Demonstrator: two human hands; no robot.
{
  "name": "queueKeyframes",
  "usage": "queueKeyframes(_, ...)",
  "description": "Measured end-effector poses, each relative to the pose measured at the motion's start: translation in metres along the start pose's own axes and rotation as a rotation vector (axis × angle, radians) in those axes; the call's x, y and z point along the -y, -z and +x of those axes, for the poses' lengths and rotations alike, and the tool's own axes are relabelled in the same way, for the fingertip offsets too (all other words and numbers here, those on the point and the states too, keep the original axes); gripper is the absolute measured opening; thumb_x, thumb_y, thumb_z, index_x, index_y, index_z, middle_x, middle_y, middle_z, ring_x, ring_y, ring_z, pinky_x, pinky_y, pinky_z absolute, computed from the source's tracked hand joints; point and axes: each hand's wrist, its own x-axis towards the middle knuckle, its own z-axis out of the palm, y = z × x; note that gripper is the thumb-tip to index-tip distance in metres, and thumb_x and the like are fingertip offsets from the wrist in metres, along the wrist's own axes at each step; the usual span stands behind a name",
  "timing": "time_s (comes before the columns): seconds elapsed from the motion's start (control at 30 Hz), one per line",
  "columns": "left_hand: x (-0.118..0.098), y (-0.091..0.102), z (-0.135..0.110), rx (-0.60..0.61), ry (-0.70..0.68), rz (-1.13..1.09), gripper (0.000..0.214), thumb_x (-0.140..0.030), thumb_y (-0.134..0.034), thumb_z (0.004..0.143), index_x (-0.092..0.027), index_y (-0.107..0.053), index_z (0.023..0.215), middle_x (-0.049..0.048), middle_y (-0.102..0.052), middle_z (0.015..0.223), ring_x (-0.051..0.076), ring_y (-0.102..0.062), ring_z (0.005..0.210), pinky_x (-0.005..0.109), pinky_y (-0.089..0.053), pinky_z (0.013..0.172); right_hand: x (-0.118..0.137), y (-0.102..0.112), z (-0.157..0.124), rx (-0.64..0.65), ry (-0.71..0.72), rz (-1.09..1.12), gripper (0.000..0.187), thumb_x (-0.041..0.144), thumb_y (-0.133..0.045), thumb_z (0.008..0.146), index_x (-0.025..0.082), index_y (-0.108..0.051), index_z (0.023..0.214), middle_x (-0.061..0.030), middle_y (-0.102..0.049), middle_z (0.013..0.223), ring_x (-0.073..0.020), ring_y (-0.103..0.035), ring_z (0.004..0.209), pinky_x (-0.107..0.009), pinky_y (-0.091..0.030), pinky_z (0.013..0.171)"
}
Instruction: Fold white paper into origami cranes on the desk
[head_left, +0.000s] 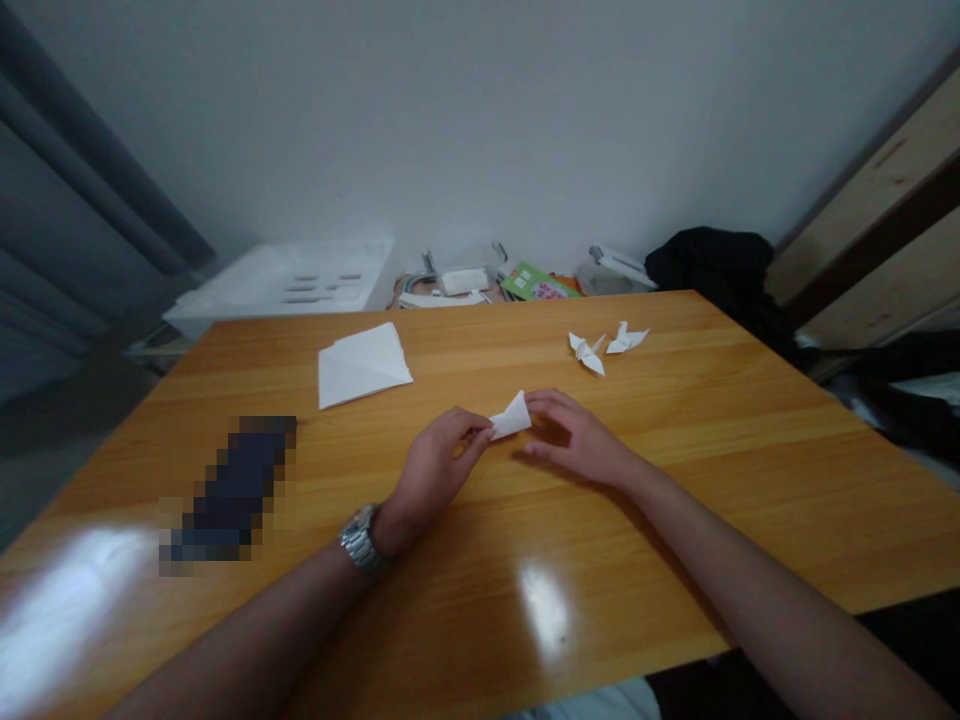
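A small piece of folded white paper [513, 418] is held just above the middle of the wooden table [480, 560]. My left hand [448, 452] pinches its left end between thumb and fingertips; a metal watch [361, 538] is on that wrist. Around the paper's right end curves my right hand [574, 437], thumb and fingers apart, with the fingertips close to the paper's upper corner. Whether they touch it I cannot tell. Beyond my right hand lie two folded paper cranes, one nearer [587, 353] and one farther right [627, 339].
White paper sheets [364, 365] lie in a stack at the back left. A dark pixelated object [236, 488] is on the table's left side. Behind the back edge are a white tray [300, 280], a green booklet [538, 283] and a black cloth-like heap [709, 260].
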Motion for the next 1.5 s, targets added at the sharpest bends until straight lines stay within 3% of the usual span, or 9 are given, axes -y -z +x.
queueKeyframes(0.1, -0.006, -0.001, 0.002, -0.064, 0.146, -0.191, 0.019, -0.034, -0.061, 0.096, -0.017, -0.07, 0.092, 0.0032, -0.073, 0.088, 0.017, -0.067, 0.078, 0.026, -0.053, 0.072, 0.005, -0.006, 0.002, 0.005, -0.052, 0.097, 0.023, 0.042, -0.065, 0.095, 0.021, -0.069, 0.103, -0.011, -0.064, 0.124, -0.0247, -0.06, 0.119, -0.044, -0.045, 0.106)
queueKeyframes(0.23, -0.01, -0.002, 0.004, -0.096, 0.228, -0.289, 0.018, -0.033, -0.064, 0.092, -0.016, -0.069, 0.087, 0.0031, -0.074, 0.084, 0.016, -0.068, 0.076, 0.026, -0.054, 0.071, 0.01, -0.01, 0.001, 0.001, -0.225, 0.254, 0.024, 0.043, -0.061, 0.096, 0.019, -0.066, 0.093, -0.0055, -0.07, 0.095, -0.0197, -0.065, 0.089, -0.034, -0.052, 0.083)
queueKeyframes(0.33, -0.01, -0.003, 0.004, -0.103, 0.242, -0.306, 0.017, -0.033, -0.065, 0.09, -0.016, -0.068, 0.086, 0.0027, -0.073, 0.081, 0.016, -0.067, 0.073, 0.025, -0.055, 0.069, 0.011, -0.011, 0.0, -0.004, -0.311, 0.305, 0.026, 0.045, -0.061, 0.096, 0.019, -0.066, 0.095, -0.0032, -0.07, 0.087, -0.0173, -0.063, 0.078, -0.029, -0.05, 0.072)
queueKeyframes(0.5, -0.007, -0.008, 0.002, -0.084, 0.242, -0.331, 0.019, -0.034, -0.065, 0.09, -0.016, -0.069, 0.085, 0.0028, -0.074, 0.082, 0.016, -0.068, 0.073, 0.025, -0.055, 0.069, 0.014, -0.012, 0.001, -0.031, -0.353, 0.348, 0.029, 0.047, -0.063, 0.093, 0.018, -0.067, 0.097, -0.0037, -0.071, 0.089, -0.0175, -0.064, 0.079, -0.028, -0.049, 0.071)
queueKeyframes(0.73, -0.011, -0.012, -0.004, 0.047, 0.233, -0.394, 0.017, -0.033, -0.066, 0.09, -0.016, -0.07, 0.086, 0.0027, -0.073, 0.081, 0.015, -0.068, 0.074, 0.024, -0.055, 0.07, 0.02, -0.014, 0.001, -0.037, -0.413, 0.377, 0.027, 0.045, -0.065, 0.091, 0.018, -0.066, 0.09, -0.0019, -0.068, 0.082, -0.0148, -0.059, 0.071, -0.025, -0.044, 0.062)
queueKeyframes(0.9, -0.014, -0.008, 0.001, 0.009, 0.278, -0.515, 0.023, -0.038, -0.068, 0.088, -0.016, -0.069, 0.094, 0.0059, -0.075, 0.091, 0.018, -0.07, 0.082, 0.028, -0.058, 0.077, 0.026, -0.012, 0.0, 0.054, -0.398, 0.28, 0.024, 0.042, -0.066, 0.09, 0.018, -0.069, 0.088, -0.0013, -0.069, 0.079, -0.0144, -0.058, 0.068, -0.025, -0.043, 0.061)
queueKeyframes(1.07, -0.013, -0.008, 0.002, -0.028, 0.331, -0.552, 0.027, -0.043, -0.068, 0.088, -0.016, -0.07, 0.087, 0.0048, -0.073, 0.084, 0.018, -0.069, 0.079, 0.026, -0.056, 0.071, 0.031, -0.011, -0.001, 0.127, -0.358, 0.243, 0.021, 0.038, -0.066, 0.091, 0.018, -0.071, 0.089, -0.0014, -0.07, 0.08, -0.015, -0.059, 0.07, -0.025, -0.044, 0.063)
queueKeyframes(1.27, -0.011, -0.009, 0.0, -0.036, 0.352, -0.61, 0.03, -0.044, -0.069, 0.088, -0.016, -0.066, 0.081, 0.0021, -0.068, 0.075, 0.015, -0.065, 0.071, 0.024, -0.053, 0.066, 0.03, -0.011, -0.001, 0.115, -0.365, 0.216, 0.021, 0.038, -0.064, 0.092, 0.018, -0.071, 0.092, -0.0017, -0.072, 0.083, -0.0151, -0.059, 0.072, -0.025, -0.043, 0.063)
queueKeyframes(1.5, -0.01, -0.008, 0.001, -0.081, 0.356, -0.564, 0.029, -0.044, -0.068, 0.09, -0.016, -0.066, 0.082, 0.0026, -0.07, 0.079, 0.016, -0.065, 0.075, 0.024, -0.053, 0.068, 0.023, -0.012, -0.001, 0.1, -0.379, 0.217, 0.026, 0.042, -0.061, 0.094, 0.018, -0.069, 0.089, -0.0018, -0.07, 0.082, -0.0155, -0.06, 0.072, -0.025, -0.043, 0.063)
